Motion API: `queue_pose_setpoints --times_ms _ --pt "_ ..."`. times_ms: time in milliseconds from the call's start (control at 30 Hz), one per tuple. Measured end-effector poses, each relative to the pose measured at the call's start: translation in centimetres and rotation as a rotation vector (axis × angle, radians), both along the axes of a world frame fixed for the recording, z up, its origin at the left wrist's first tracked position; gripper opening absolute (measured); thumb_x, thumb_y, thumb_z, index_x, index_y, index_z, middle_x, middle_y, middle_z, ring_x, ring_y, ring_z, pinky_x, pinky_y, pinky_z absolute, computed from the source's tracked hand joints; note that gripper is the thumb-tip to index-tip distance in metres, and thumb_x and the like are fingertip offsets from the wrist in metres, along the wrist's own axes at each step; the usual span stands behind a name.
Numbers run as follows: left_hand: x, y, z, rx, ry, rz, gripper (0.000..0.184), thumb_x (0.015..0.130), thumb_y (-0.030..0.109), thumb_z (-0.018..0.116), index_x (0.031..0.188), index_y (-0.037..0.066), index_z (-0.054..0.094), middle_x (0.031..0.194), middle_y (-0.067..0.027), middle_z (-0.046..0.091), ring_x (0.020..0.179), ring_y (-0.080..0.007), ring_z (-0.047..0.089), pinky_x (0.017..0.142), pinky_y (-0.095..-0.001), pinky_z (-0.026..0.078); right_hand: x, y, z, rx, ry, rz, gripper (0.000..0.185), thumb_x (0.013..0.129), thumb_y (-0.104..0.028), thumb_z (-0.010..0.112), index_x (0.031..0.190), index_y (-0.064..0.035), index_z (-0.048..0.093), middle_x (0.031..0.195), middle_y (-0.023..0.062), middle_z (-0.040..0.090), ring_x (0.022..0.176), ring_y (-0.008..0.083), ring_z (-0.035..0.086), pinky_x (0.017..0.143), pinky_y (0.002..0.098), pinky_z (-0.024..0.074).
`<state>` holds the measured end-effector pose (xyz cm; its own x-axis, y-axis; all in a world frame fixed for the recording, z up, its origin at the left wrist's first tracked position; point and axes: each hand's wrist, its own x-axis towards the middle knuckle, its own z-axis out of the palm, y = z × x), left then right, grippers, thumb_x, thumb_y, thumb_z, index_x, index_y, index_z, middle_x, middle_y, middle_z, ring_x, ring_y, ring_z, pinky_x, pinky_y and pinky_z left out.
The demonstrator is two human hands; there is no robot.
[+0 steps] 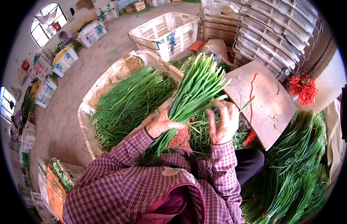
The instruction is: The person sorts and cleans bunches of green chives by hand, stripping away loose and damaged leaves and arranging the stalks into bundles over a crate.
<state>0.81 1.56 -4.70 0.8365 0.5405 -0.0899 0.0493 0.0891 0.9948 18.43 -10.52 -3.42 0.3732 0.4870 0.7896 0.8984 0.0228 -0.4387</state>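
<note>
My left hand (164, 125) is wrapped around a thick bunch of green chives (197, 84), held tilted over my lap with the pale stem ends up and away from me. Just to the right of the bunch is my right hand (225, 121), its fingers bent and the thumb apart from them. A pale stalk passes close to its fingertips; whether they touch it I cannot tell. Loose chives (132, 100) fill the plastic crate at my left. On my right lies a large heap of chive bundles (289, 168), some tied with red bands.
A board (259, 100) with a red tie on it lies at the right. Red ties (304, 89) hang behind it. White crates (278, 30) are stacked at the back right, near a single crate (168, 33). More filled crates line the left wall, where a person (65, 36) is partly visible.
</note>
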Motion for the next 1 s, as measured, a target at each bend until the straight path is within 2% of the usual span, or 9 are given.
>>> queue_pose_setpoints --times_ms 167,200,333,567,700,767,867,967,1000 --pt "-0.1 -0.6 1.3 0.203 0.073 -0.011 0.075 0.066 0.002 0.076 0.133 0.004 0.042 0.120 -0.0057 0.055 0.109 -0.0160 0.050 0.097 -0.0318 0.040 -1.0 1.7 2.1 -0.151 -0.248 0.137 0.019 0.072 -0.016 0.072 0.090 -0.0180 0.066 0.107 0.0005 0.058 0.096 0.0239 0.054 0.082 0.0386 0.0421" --pt "-0.2 -0.6 1.0 0.266 -0.005 0.025 0.046 0.070 -0.002 0.074 0.113 0.005 0.060 0.100 0.0002 0.063 0.093 -0.0105 0.058 0.085 -0.0277 0.047 -0.8 2.0 2.0 -0.146 -0.242 0.158 0.016 0.071 -0.015 0.071 0.086 -0.0162 0.065 0.105 0.0014 0.059 0.096 0.0251 0.054 0.083 0.0398 0.0419" --pt "-0.6 -0.2 -0.1 0.154 -0.054 -0.012 0.046 0.071 -0.002 0.074 0.113 0.006 0.059 0.100 0.0000 0.063 0.092 -0.0107 0.057 0.085 -0.0275 0.047 -0.4 2.0 2.0 -0.141 -0.143 0.269 0.012 0.073 -0.012 0.069 0.084 -0.0124 0.064 0.100 0.0041 0.062 0.092 0.0258 0.057 0.079 0.0385 0.0454" --pt "-0.8 -0.1 -0.2 -0.072 0.071 -0.125 0.061 0.070 0.000 0.076 0.126 0.003 0.052 0.113 -0.0025 0.060 0.103 -0.0122 0.054 0.093 -0.0295 0.043 0.2 2.0 1.8 -0.139 0.096 0.358 0.015 0.076 -0.003 0.067 0.089 -0.0057 0.062 0.084 0.0084 0.064 0.079 0.0275 0.062 0.071 0.0331 0.0506" --pt "-1.0 0.1 -0.9 -0.032 0.102 -0.148 0.075 0.068 0.002 0.077 0.134 0.002 0.044 0.123 -0.0053 0.055 0.113 -0.0149 0.049 0.099 -0.0314 0.039 2.3 3.0 1.4 0.119 0.081 0.222 0.005 0.087 -0.009 0.063 0.089 -0.0067 0.058 0.078 0.0031 0.063 0.063 0.0160 0.061 0.056 0.0296 0.0512" --pt "-1.1 -0.2 -0.9 0.003 0.060 -0.137 0.083 0.067 0.003 0.077 0.140 0.003 0.038 0.129 -0.0066 0.052 0.118 -0.0165 0.046 0.102 -0.0324 0.036 3.8 1.5 2.7 0.120 0.753 0.382 0.008 0.091 -0.011 0.059 0.090 -0.0047 0.055 0.078 0.0025 0.062 0.060 0.0120 0.057 0.051 0.0266 0.0510" --pt "-1.9 -0.2 -1.2 -0.061 0.101 -0.152 0.084 0.067 -0.001 0.074 0.141 0.005 0.036 0.129 -0.0062 0.052 0.116 -0.0153 0.048 0.101 -0.0319 0.037 8.2 1.3 3.4 0.444 1.173 0.524 0.007 0.093 -0.013 0.057 0.094 -0.0060 0.055 0.078 0.0041 0.060 0.059 0.0081 0.055 0.048 0.0192 0.0484" --pt "-2.7 0.2 -1.7 -0.129 0.112 -0.125 0.086 0.065 -0.004 0.075 0.141 0.006 0.036 0.127 -0.0061 0.054 0.112 -0.0138 0.051 0.098 -0.0314 0.041 13.1 -0.3 1.7 0.556 1.269 0.622 0.010 0.093 -0.013 0.058 0.096 -0.0042 0.056 0.081 0.0053 0.061 0.059 0.0091 0.056 0.047 0.0205 0.0480" --pt "-2.8 0.3 -1.3 -0.084 0.070 -0.115 0.092 0.065 -0.007 0.072 0.144 0.008 0.026 0.118 -0.0073 0.056 0.094 -0.0149 0.056 0.077 -0.0307 0.046 14.1 -1.2 1.5 0.585 1.278 0.650 0.010 0.092 -0.013 0.058 0.097 -0.0041 0.056 0.081 0.0051 0.062 0.061 0.0088 0.056 0.049 0.0207 0.0482"
